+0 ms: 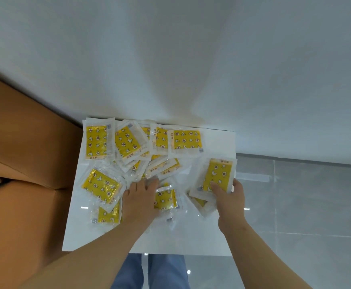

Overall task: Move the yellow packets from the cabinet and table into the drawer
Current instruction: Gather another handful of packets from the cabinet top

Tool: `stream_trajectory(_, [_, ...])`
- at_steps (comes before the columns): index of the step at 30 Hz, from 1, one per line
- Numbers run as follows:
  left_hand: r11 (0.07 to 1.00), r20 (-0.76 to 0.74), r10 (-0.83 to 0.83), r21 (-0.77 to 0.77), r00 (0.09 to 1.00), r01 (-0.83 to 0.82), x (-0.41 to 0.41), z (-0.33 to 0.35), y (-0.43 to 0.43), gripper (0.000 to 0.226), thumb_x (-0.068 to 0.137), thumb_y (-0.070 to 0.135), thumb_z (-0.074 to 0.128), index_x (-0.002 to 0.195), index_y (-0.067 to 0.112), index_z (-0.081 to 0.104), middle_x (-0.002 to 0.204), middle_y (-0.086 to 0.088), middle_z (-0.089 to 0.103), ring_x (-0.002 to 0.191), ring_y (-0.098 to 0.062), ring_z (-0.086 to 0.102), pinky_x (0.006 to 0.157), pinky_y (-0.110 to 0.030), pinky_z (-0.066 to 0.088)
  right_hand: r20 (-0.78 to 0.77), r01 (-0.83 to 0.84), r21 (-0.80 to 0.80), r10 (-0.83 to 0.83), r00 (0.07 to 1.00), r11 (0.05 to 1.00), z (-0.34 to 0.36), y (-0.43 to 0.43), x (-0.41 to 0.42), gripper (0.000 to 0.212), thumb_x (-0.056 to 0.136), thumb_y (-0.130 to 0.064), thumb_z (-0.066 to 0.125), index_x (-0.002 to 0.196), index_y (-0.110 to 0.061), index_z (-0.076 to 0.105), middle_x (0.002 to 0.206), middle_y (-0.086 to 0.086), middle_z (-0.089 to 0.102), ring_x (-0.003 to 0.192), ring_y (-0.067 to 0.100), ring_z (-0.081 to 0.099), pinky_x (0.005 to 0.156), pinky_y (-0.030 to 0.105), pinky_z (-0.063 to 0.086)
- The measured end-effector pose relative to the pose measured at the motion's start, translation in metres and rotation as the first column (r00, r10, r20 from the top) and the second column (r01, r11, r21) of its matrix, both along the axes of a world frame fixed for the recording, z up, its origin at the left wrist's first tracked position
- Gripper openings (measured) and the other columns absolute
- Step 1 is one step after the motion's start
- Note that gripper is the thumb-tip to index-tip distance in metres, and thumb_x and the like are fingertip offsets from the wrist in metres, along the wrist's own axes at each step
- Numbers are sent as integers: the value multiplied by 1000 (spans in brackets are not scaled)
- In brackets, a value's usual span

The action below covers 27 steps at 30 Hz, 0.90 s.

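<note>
The right hand [230, 200] pinches the held packet [215, 177] at its near short end, with the thumb on the printed face and the fingers behind. The sachet stands tilted up over the right edge of the counter [170, 236]. The left hand [141, 198] lies palm down on the heap near the middle of the counter, its fingers stretched forward and fairly straight. Their tips are blurred, so it is unclear whether they have caught an edge.

The other yellow packets [99, 142] lie loose and overlapping. One row runs along the far edge, and more spread toward the left edge and under the left hand. No drawer is in view.

Each one is a flat yellow pad sealed in clear film with a wide transparent border. They look light, limp and slick, and hardly fragile. On this glossy top they will probably skid rather than lift if pressed from above. The likelier hold is a pinch on the sealed border, or several gathered and squeezed across their flat faces. A loose stack may well fan out and slip.

A cardboard box [24, 163] sits against the left edge. The wall [170, 59] rises behind the far edge, and tiled floor [306, 205] lies to the right.
</note>
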<state>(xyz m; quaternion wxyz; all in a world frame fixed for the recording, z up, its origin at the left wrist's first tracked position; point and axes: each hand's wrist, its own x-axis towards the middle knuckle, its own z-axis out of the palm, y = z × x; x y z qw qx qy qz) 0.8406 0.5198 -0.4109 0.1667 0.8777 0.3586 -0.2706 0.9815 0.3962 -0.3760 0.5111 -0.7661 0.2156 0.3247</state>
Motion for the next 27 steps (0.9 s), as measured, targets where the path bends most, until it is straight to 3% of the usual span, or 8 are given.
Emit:
stream_trajectory(4, [984,44,113,-144,993,-106,0,2,14,54,84,39,61,133,27,43,135,1,46,123,-20,42,96,-30,38,-119,82,56,-75,990,995,-7,-6,-5,10,88,-11,63,92,-17,57,90,2,62,85,22,61,76,36,52])
stream_trajectory(7, [885,49,367,-325,929,-333,-6,12,27,52,87,36,60,135,20,46,129,-6,51,119,-24,49,91,-33,42,-180,119,69,-105,978,990,-13,-5,-12,9,89,-10,61,93,-15,55,92,3,60,82,18,59,67,30,50])
stream_trajectory(11, [464,47,847,-554,530,-692,-18,13,40,28,87,25,64,112,14,58,108,-8,62,104,-28,57,86,-37,45,-237,85,37,-74,969,996,-21,-4,-22,12,90,-8,60,84,-15,51,92,4,58,80,18,57,71,33,51])
stream_trajectory(13, [368,29,899,-587,436,-721,-19,14,40,34,86,21,65,117,12,56,110,-7,60,104,-28,56,86,-37,46,-268,70,25,-60,961,997,-23,-3,-28,10,90,-8,60,89,-12,51,94,6,57,86,22,57,75,36,51])
stream_trajectory(18, [625,17,714,-466,700,-626,-10,14,17,18,86,16,62,100,17,51,89,1,55,72,-14,52,56,-22,38,-269,64,1,-61,961,998,-24,-5,-32,29,87,-5,63,111,-3,47,105,11,56,92,26,57,76,36,50])
stream_trajectory(21, [809,49,560,-246,827,-533,-8,7,-1,29,83,24,63,108,12,57,115,-3,53,100,-21,54,76,-29,46,-262,48,21,-41,964,999,-23,-7,-35,35,86,-2,64,114,-6,44,105,11,56,92,26,57,76,36,49])
stream_trajectory(24, [830,80,550,-160,831,-534,-5,-1,-11,37,83,26,64,115,8,55,128,-8,45,117,-24,44,93,-33,43,-284,47,40,-33,958,998,-21,-13,-39,41,85,1,63,116,-14,41,97,4,56,92,25,56,81,38,49])
stream_trajectory(27, [857,70,509,-134,858,-497,-4,-2,-13,33,83,27,63,111,11,58,117,-9,55,110,-26,49,87,-35,45,-316,-3,43,17,949,999,-23,-19,-40,32,86,-2,64,111,-13,48,101,5,59,93,25,57,84,39,50])
